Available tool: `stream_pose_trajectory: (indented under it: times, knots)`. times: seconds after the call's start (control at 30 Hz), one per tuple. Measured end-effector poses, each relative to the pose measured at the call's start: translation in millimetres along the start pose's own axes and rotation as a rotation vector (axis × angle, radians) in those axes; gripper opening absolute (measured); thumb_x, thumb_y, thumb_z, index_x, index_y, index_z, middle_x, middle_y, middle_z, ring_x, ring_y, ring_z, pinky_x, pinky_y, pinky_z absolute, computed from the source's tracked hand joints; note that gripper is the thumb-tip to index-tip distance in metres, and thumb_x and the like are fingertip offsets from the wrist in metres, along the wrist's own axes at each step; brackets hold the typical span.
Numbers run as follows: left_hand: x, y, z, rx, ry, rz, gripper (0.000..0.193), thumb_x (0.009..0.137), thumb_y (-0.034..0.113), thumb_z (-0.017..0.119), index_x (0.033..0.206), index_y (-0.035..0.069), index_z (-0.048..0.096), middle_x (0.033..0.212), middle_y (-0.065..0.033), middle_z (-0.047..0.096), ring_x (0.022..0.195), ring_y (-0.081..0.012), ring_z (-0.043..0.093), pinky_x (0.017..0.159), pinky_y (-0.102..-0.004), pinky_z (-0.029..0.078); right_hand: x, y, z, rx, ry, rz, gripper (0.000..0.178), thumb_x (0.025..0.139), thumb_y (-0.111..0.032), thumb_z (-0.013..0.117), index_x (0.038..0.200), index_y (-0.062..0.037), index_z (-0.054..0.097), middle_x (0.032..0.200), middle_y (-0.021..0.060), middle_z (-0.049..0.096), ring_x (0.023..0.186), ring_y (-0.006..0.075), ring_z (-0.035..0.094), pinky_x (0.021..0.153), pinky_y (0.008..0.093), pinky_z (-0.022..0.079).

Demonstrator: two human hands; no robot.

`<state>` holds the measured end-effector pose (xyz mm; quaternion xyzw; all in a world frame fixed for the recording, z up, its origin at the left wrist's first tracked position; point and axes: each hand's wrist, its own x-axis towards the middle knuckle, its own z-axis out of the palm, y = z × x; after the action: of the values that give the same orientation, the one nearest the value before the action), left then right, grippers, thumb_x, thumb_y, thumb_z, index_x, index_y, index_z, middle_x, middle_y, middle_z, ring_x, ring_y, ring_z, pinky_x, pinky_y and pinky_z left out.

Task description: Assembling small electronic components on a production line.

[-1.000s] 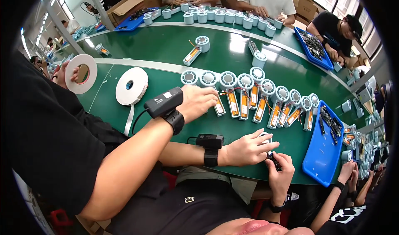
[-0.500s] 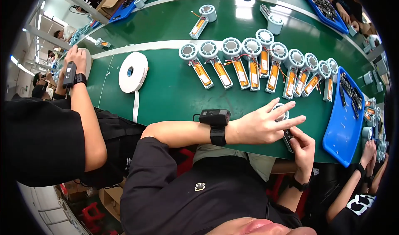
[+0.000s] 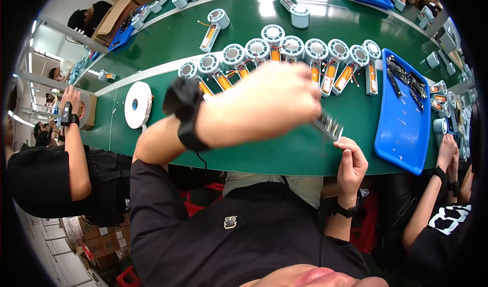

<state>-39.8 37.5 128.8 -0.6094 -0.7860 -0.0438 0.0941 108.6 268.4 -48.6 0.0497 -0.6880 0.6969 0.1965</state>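
Observation:
My left hand [image 3: 272, 98], smeared by motion, is raised over the table's near half. Its fingers curl down over one end of a light-blue, round-headed device [image 3: 330, 126], whose head is hidden under the hand. The straight handle slants out below the fingers, with a circuit board showing inside. At the handle's lower end, my right hand [image 3: 352, 162] pinches it between thumb and fingertip. Beyond my left hand stands a row of similar devices [image 3: 316, 50], round heads away from me, orange battery packs [image 3: 347, 77] in their open handles. My left forearm and hand cover some of them.
A blue tray [image 3: 401, 134] at the right holds black parts [image 3: 406, 81]. A roll of white tape [image 3: 137, 105] lies at the left. More devices [image 3: 300, 16] stand across a pale strip. People work at both sides; a co-worker's hands [image 3: 447, 147] are near the tray.
My left hand's spread fingers have curled over the device, and that hand has risen. My right hand's grip now sits at the handle's lower end. The whole view has shifted.

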Motion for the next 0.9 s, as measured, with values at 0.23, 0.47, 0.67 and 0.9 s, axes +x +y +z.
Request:
stream_pose_trajectory:
  times: [0.23,0.47,0.67,0.9]
  knots:
    - [29,-225,66,0.093,0.109,-1.011,0.027,0.083,0.026,0.073,0.108,0.015,0.075,0.123,-0.0094,0.067,0.112,-0.0326,0.063,0.093,-0.0434,0.052,-1,-8,5,-0.053,-0.017,0.009,0.012,0.101,-0.002,0.057,0.102,0.0049,0.067,0.106,0.0143,0.070,0.109,0.0256,0.065,0.097,0.0361,0.050]
    - [17,-270,113,0.266,-0.042,-0.948,0.033,0.088,0.021,0.063,0.119,0.018,0.075,0.120,-0.0131,0.072,0.118,-0.0371,0.064,0.094,-0.0482,0.055,0,-6,4,-0.060,0.016,0.021,0.009,0.098,0.002,0.059,0.099,0.0046,0.068,0.105,0.0142,0.070,0.105,0.0246,0.066,0.093,0.0330,0.051]
    - [-42,-290,87,0.253,-0.243,-0.938,0.055,0.091,0.027,0.067,0.146,0.022,0.058,0.140,-0.0158,0.060,0.127,-0.0409,0.057,0.104,-0.0466,0.051,-2,-7,4,-0.053,-0.010,0.036,0.011,0.099,0.001,0.057,0.098,0.0050,0.067,0.104,0.0130,0.070,0.107,0.0237,0.065,0.097,0.0343,0.049]
    - [-88,-301,104,-0.355,-0.001,-0.923,0.061,0.079,0.026,0.083,0.135,0.016,0.061,0.131,-0.0237,0.057,0.122,-0.0359,0.059,0.104,-0.0435,0.051,0,-13,-2,-0.002,-0.026,0.101,0.010,0.099,0.001,0.058,0.097,0.0048,0.067,0.102,0.0123,0.070,0.104,0.0229,0.065,0.095,0.0339,0.050]
